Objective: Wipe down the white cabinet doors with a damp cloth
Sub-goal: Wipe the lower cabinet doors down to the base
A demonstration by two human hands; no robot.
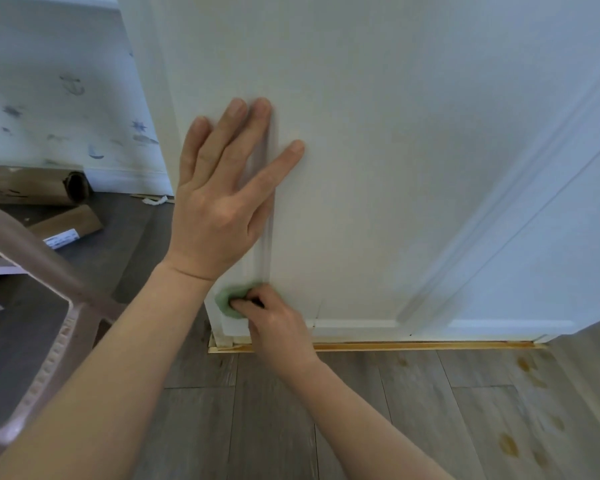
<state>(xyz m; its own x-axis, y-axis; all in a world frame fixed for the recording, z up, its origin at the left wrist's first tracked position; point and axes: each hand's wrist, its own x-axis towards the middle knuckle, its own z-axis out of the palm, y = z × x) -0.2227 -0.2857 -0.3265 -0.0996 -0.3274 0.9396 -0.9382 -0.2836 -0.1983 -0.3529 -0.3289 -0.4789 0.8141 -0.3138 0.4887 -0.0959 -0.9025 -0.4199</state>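
The left hand lies flat on the white cabinet door, its fingers straight and spread wide, tips pointing up. The index finger stands apart from the other 3, out on the flat panel. The middle and ring fingers lie along the raised moulding that runs down the door near its left edge.

Below the left wrist, the right hand pinches a small green cloth, bunched into a wad. Its fingers curl round the wad and press it against the door's bottom left corner, just where the moulding ends. The cloth pokes out to the left of the fingertips, almost at the door's outer edge. How many fingers grip it is hard to tell, since the knuckles cover them.

Under the right hand runs the door's bottom edge, with a strip of bare wood trim between it and the grey plank floor. To the right of both hands the panel stretches wide and bare up to a 2nd moulding.

Left of the fingers, past the door's edge, sit cardboard pieces on the floor and a pale plastic chair close by the left forearm.
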